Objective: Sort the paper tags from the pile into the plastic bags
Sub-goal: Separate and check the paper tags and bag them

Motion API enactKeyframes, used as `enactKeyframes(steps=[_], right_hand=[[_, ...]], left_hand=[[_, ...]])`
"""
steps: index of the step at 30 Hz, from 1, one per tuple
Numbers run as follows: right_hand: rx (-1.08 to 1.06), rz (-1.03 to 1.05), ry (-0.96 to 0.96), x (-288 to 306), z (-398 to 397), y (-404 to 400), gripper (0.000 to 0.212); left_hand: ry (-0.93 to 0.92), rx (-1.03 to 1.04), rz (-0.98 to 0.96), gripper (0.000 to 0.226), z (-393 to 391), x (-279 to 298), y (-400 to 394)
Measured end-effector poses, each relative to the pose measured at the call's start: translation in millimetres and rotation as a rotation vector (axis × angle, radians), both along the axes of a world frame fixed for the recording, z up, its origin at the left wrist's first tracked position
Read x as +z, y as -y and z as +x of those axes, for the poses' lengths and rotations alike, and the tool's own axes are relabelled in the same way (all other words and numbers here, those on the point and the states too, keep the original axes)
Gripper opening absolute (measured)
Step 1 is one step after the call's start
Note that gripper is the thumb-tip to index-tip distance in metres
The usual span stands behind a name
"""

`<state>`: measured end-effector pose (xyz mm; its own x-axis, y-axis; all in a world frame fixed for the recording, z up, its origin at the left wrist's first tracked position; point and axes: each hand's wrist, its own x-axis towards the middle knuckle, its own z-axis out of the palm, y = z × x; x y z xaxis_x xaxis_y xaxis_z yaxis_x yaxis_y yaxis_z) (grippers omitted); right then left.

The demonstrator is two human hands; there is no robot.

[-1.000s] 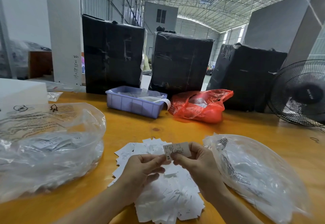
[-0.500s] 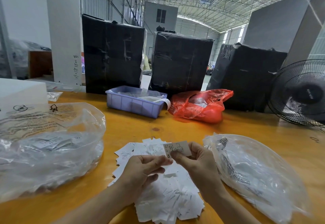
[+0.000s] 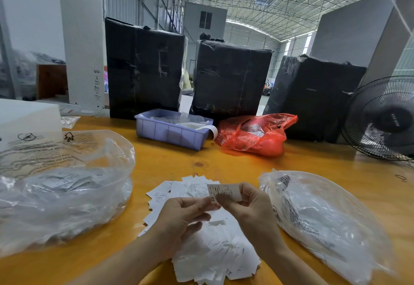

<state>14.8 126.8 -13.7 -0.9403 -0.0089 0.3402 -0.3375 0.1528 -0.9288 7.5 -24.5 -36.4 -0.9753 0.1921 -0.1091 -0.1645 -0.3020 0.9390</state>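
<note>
A pile of white paper tags (image 3: 210,249) lies on the yellow table in front of me. Both hands hold one tag (image 3: 223,191) marked XS just above the pile. My left hand (image 3: 181,219) pinches its lower left corner. My right hand (image 3: 248,208) pinches its right side between thumb and fingers. A large clear plastic bag (image 3: 60,190) with tags inside sits to the left of the pile. A second clear plastic bag (image 3: 324,224) lies to the right, close to my right hand.
At the back of the table (image 3: 313,168) stand a purple plastic bin (image 3: 170,131), a red plastic bag (image 3: 253,134) and three black wrapped boxes (image 3: 143,67). A black fan (image 3: 383,119) is at the far right. A white box (image 3: 26,114) sits at the far left.
Almost nothing has moved. Both hands stay on the same tag above the pile, with only a slight shift of the fingers.
</note>
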Motion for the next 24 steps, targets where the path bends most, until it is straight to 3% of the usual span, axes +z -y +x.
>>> enactKeyframes(steps=[8, 18, 24], right_hand=[[0.007, 0.051, 0.008, -2, 1, 0, 0.012], [0.188, 0.055, 0.319, 4, -4, -9, 0.018], [0.121, 0.195, 0.222, 1, -4, -9, 0.028]], left_hand=[[0.02, 0.023, 0.021, 0.026, -2, 0, 1], [-0.003, 0.052, -0.001, 0.018, -1, 0, 3], [-0.048, 0.031, -0.022, 0.025, -1, -1, 3]])
